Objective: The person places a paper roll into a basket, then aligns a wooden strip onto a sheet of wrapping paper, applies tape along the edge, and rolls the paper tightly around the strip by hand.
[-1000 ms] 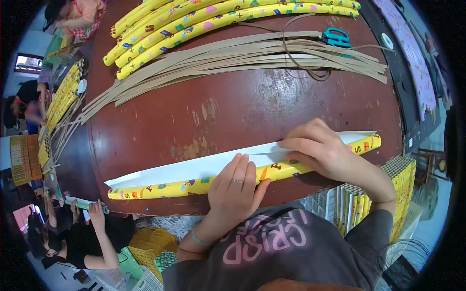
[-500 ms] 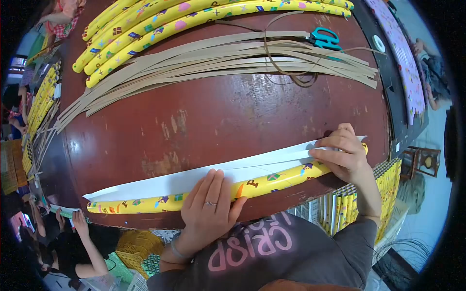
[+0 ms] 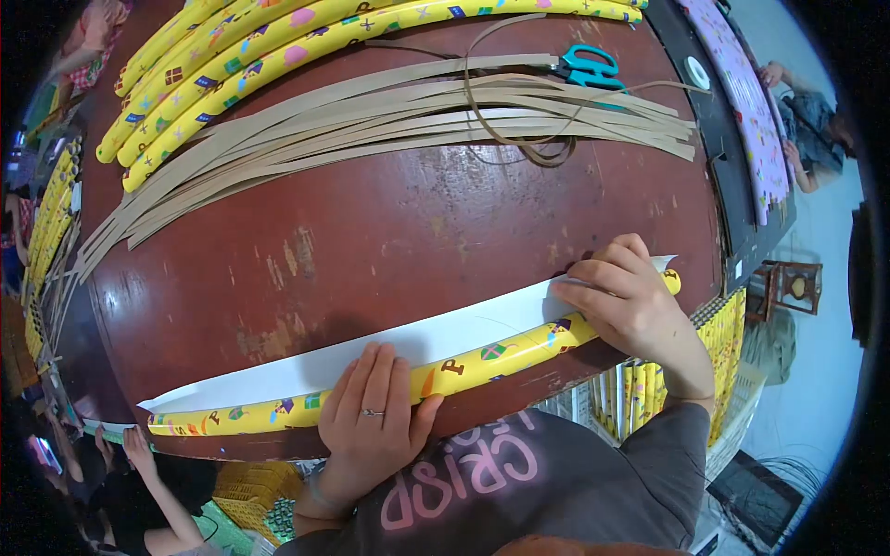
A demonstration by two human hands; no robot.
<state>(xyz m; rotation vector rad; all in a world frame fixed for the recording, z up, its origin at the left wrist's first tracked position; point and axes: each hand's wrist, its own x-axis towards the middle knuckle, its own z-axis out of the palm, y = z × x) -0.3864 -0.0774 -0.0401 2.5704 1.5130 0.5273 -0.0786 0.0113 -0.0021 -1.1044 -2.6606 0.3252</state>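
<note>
A yellow patterned roll of wrapping paper [image 3: 491, 353] lies along the near edge of the table, its loose white-backed flap [image 3: 278, 363] spread out on the far side. My left hand [image 3: 371, 398] rests flat across the middle of the roll, fingers stretched forward onto the white paper and thumb to the right. Toward the right end, my right hand [image 3: 626, 301] is closed, with bent fingers over the roll and fingertips at the white flap. Its palm side and part of the roll beneath are hidden.
Several finished yellow rolls [image 3: 306, 46] lie at the back. Before them are long tan strips [image 3: 352, 134] and teal-handled scissors [image 3: 591, 65]. A tape roll [image 3: 697, 72] and pink rolls [image 3: 742, 111] are at right. More rolls stand in a basket [image 3: 742, 398]. Other people work around.
The whole view has shifted, so the table things sit farther left. The narrow raised strip of white paper by my right hand now lies flat. Both hands stay on the roll.
</note>
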